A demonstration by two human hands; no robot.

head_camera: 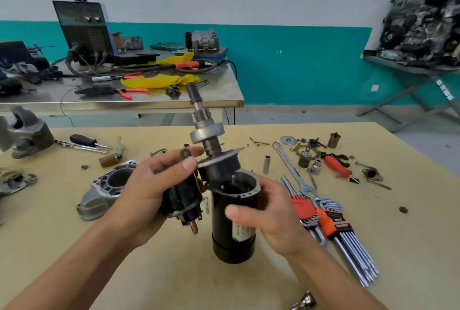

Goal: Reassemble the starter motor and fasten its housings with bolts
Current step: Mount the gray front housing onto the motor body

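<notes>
My right hand (270,212) grips the black cylindrical motor housing (234,230), which stands upright on the tan table (174,279) with its open top facing up. My left hand (149,185) holds the black solenoid (183,200) together with the drive shaft assembly (207,135). That assembly tilts up and to the left, its round plate sitting just above the housing's open rim. A copper terminal sticks out of the solenoid's lower end. A grey aluminium nose housing (104,190) lies on the table to the left of my hands.
Hex key sets in orange holders (331,220), a combination wrench (291,165), a red screwdriver (338,165), sockets and small parts lie to the right. Another grey casting (29,133) and screwdrivers (84,141) lie at the left. A steel bench with tools stands behind.
</notes>
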